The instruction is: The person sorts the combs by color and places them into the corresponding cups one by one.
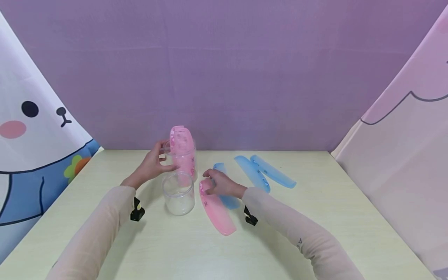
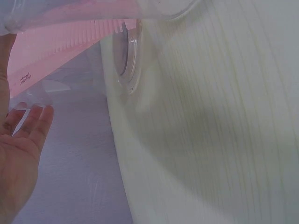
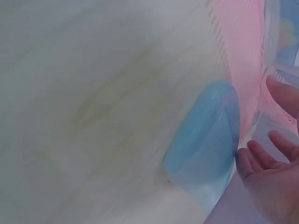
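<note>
My left hand (image 1: 151, 163) holds a tall clear plastic jar (image 1: 195, 157), thumb across its front and fingers around its far side. Upright inside stands a pink comb (image 1: 181, 140), its top above the rim. The left wrist view shows my left fingertips (image 2: 46, 116) against the jar's see-through wall. My right hand (image 1: 224, 184) hovers at the upper end of another pink comb (image 1: 220, 216) lying on the table. In the right wrist view, thumb and fingers are spread apart near that comb. A blue comb (image 1: 229, 201) lies partly hidden under the right hand.
A second, shorter-looking clear jar (image 1: 179, 202) stands in front of the held one, left of the pink comb. Two blue combs (image 1: 252, 171) lie overlapping to the right on the pale table (image 1: 175, 249). A purple cloth backdrop (image 1: 245, 77) rises behind the table's far edge.
</note>
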The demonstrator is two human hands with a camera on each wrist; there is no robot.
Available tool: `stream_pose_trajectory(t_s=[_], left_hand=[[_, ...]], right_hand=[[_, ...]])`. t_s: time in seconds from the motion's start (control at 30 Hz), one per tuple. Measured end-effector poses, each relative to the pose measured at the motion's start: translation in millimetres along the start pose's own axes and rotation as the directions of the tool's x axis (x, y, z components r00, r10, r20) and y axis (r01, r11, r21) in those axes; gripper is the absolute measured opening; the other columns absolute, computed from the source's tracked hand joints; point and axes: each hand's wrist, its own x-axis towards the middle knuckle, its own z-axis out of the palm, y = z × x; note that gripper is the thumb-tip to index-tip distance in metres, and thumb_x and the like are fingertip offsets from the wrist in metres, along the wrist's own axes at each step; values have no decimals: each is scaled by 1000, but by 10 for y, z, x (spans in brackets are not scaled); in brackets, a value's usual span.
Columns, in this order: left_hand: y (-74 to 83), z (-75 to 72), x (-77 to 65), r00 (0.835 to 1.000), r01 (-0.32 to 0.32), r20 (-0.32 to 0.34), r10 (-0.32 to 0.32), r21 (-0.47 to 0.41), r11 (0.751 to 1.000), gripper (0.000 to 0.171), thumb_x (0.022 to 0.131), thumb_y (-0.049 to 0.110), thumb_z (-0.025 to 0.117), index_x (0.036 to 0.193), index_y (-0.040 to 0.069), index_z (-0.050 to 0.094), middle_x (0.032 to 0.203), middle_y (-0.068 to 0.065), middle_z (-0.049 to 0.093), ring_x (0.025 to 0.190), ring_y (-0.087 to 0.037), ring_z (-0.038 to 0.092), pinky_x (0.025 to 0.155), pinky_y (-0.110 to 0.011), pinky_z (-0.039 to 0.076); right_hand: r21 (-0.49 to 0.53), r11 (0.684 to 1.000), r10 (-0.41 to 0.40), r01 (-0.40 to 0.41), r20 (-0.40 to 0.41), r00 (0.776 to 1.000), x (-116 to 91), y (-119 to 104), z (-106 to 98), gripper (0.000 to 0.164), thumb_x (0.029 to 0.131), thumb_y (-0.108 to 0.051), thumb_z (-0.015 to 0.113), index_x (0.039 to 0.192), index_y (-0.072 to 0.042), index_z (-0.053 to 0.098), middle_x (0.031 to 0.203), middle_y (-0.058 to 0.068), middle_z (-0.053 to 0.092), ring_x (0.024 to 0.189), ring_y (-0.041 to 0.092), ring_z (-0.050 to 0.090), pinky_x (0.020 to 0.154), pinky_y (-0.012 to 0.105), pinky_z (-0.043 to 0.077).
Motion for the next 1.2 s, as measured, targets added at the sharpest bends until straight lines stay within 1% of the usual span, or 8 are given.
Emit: stream_pose_trajectory(t_s=[0.13, 0.3, 0.53, 0.67, 1.0, 1.1, 1.2], left_hand=[[4, 1, -3, 1000, -1, 1, 1, -2, 1000, 94, 71, 25, 78, 140, 5, 18, 137, -20, 35, 124, -40, 38, 98, -53, 42], [5, 0, -8, 1000, -2, 1, 2, -3, 1000, 94, 72, 26, 78, 140, 5, 17, 137, -20, 35, 124, -40, 38, 98, -54, 41], [8, -4, -9, 1000, 3, 2, -3, -4, 1000, 95, 72, 27, 78, 141, 5, 17, 137, -20, 34, 124, -40, 37, 97, -53, 42], [16, -2, -8, 1000, 8, 1, -8, -1, 1000, 95, 71, 27, 78, 141, 6, 17, 137, -20, 35, 124, -39, 38, 97, -52, 43], [15, -6, -8, 1000, 5, 0, -5, 2, 1000, 94, 72, 25, 78, 141, 6, 17, 138, -20, 34, 124, -40, 38, 96, -53, 43], [12, -4, -9, 1000, -2, 1, 2, -3, 1000, 94, 72, 25, 78, 141, 6, 17, 138, -20, 34, 124, -41, 38, 96, -54, 42], [16, -4, -11, 1000, -4, 3, 4, -2, 1000, 95, 72, 25, 78, 141, 6, 16, 139, -19, 34, 124, -41, 38, 96, -54, 42]], right_hand=[[-73, 997, 17, -15, 29, 999, 19, -15, 7, 58, 73, -16, 76, 121, 0, 48, 118, 11, 55, 110, 24, 51, 96, 34, 44], [-120, 993, 18, -11, 54, 998, 20, -29, 9, 59, 73, -21, 77, 121, -1, 48, 118, 10, 56, 112, 23, 49, 98, 33, 43], [-137, 991, 12, -3, 63, 998, 16, -45, 7, 61, 72, -21, 78, 120, -1, 48, 119, 12, 55, 114, 25, 46, 100, 35, 41], [-157, 988, 9, 1, 65, 998, 25, -45, 12, 62, 71, -22, 78, 121, -1, 48, 119, 12, 54, 113, 25, 47, 99, 35, 41], [-185, 981, 67, -51, 83, 994, 78, -71, -13, 67, 68, -28, 80, 123, -8, 47, 117, 10, 51, 110, 22, 46, 91, 32, 45], [-192, 979, 83, -65, 86, 993, 91, -69, -16, 69, 67, -29, 81, 123, -10, 47, 116, 10, 50, 109, 22, 46, 90, 34, 44], [-196, 978, 89, -70, 88, 992, 100, -75, -23, 71, 65, -31, 82, 124, -11, 47, 116, 9, 49, 109, 22, 45, 91, 38, 42]])
